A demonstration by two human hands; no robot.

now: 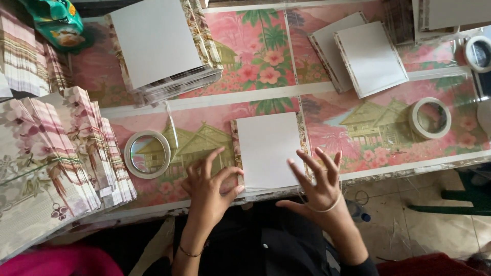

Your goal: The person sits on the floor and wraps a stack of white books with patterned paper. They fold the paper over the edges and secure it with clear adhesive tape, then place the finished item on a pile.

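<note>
The white card (267, 150) lies flat at the lower middle of the frame, near the front edge of the bench (327, 133), with a thin strip of printed paper showing along its left side. Your left hand (209, 189) sits just to its lower left, fingers spread and curled, fingertips close to the card's lower left corner — grip wide, holding nothing. Your right hand (319, 186) is at the card's lower right, fingers fanned out, the forefinger over the card's right edge; its grip is wide too and empty. Whether either hand actually presses the card, you cannot tell from this view.

Left of your left hand rests a roll of tape (147, 154), lying flat on the flowered pink cover of the bench. A second tape roll (430, 118) lies well to the right, and a third roll (478, 52) sits at the upper right edge of the frame.

At the left of the frame a fanned stack of flower-printed sheets (56, 153) slopes toward you. In the upper left a pile of white boards (158, 46) stands on the bench — and at the upper right two more white boards (360, 53) lie overlapped. A green packet (56, 23) rests in the top left corner.
</note>
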